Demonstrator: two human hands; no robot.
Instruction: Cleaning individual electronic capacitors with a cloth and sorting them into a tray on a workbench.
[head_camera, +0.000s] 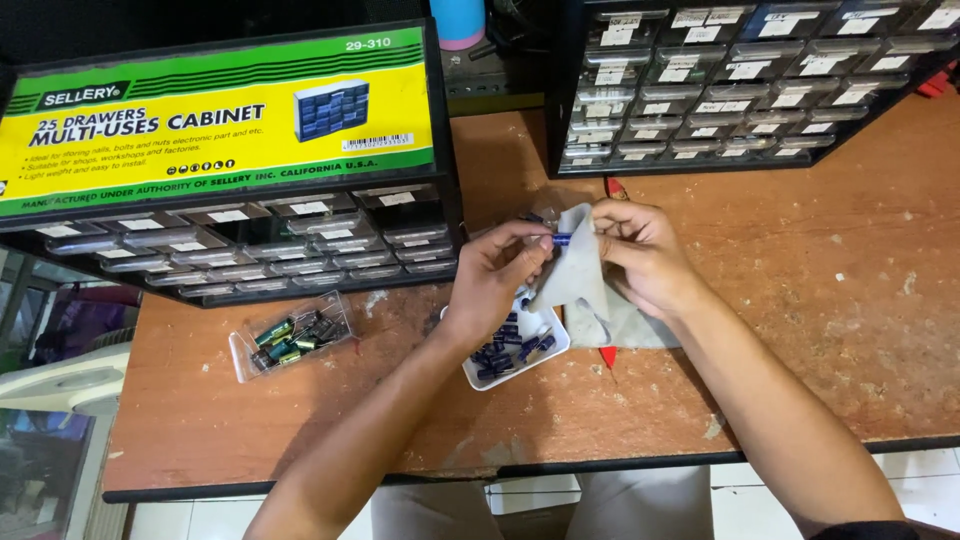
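Note:
My left hand (498, 272) pinches a small blue cylindrical capacitor (561, 239) at its fingertips. My right hand (640, 250) grips a grey cloth (578, 272), folded around the same capacitor. Both hands meet above a white square dish (478, 377) that holds several blue capacitors (510, 347). The cloth hangs down over the dish's right side and lies partly on the wooden table (800, 300).
A clear plastic drawer (292, 336) with several green and dark capacitors lies left of the dish. A small-parts cabinet with a green and yellow label (230, 150) stands at back left. A second black drawer cabinet (740, 80) stands at back right. A red tool (608, 356) pokes out under the cloth.

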